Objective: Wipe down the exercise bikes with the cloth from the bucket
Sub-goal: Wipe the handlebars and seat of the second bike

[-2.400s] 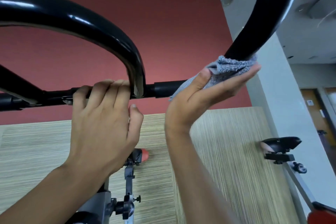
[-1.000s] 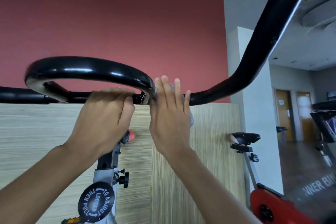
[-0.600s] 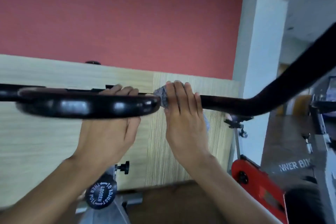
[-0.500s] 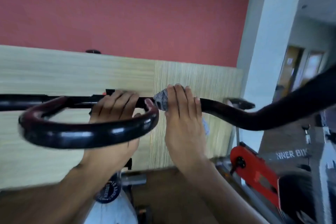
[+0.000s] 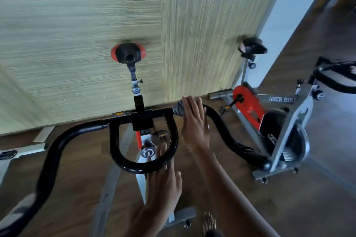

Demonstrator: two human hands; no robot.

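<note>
I look down on the black handlebar [image 5: 142, 168] of an exercise bike, with its red and black saddle [image 5: 128, 53] beyond it. My right hand [image 5: 194, 125] lies over the crossbar just right of the centre loop. Its fingers fold over a grey cloth [image 5: 178, 108] wrapped on the bar, and the cloth shows at the fingertips. My left hand [image 5: 163, 184] hovers below the loop with straight, spread fingers and holds nothing. Its fingertips reach the loop's lower right curve, blurred.
A second red and grey bike [image 5: 248, 106] stands to the right with its saddle [image 5: 252, 46] by a white pillar. Another bike's handlebar [image 5: 335, 79] shows at the right edge. A wood-panelled wall [image 5: 77, 54] runs behind. My bare foot [image 5: 210, 223] is on the brown floor.
My left hand has let go of the crossbar and dropped below the loop, open. My view has swung downward over the bike. The right hand stays on the cloth at the bar.
</note>
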